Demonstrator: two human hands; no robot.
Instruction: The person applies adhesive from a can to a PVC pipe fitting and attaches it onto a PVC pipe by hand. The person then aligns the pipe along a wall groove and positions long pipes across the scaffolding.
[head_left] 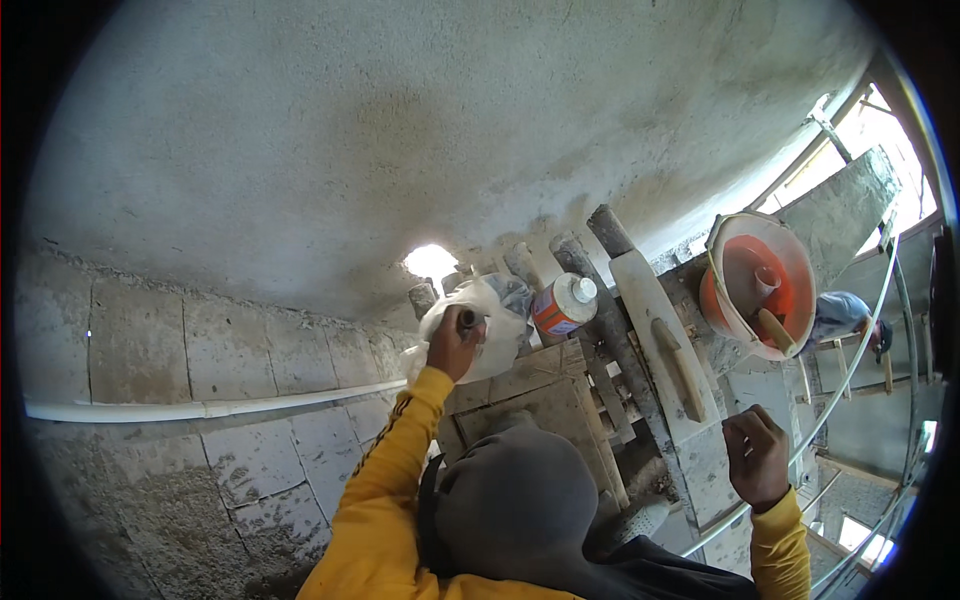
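At the centre, my left hand [455, 350] is closed around a short dark cylinder [468, 318] with a round end facing up; its kind is unclear. Behind and around that hand bunches a translucent white plastic bag [505, 340], with a dark bundle [512, 292] at its far side. Just right of the bag stands a white-capped bottle [565, 305] with an orange label. Off to the right, my right hand [757, 455] is raised with its fingers curled together; whatever they might hold is hidden. Nearest to it lies a long plastering float [665, 350] with a wooden handle.
A bucket [710, 300] with an orange inside holds a cup and a wooden-handled tool. Wooden poles [585, 265] and planks [530, 375] form the platform. A plastered wall [300, 150] rises ahead, with a white pipe [220, 408] at left. Another person [840, 315] is beyond the bucket.
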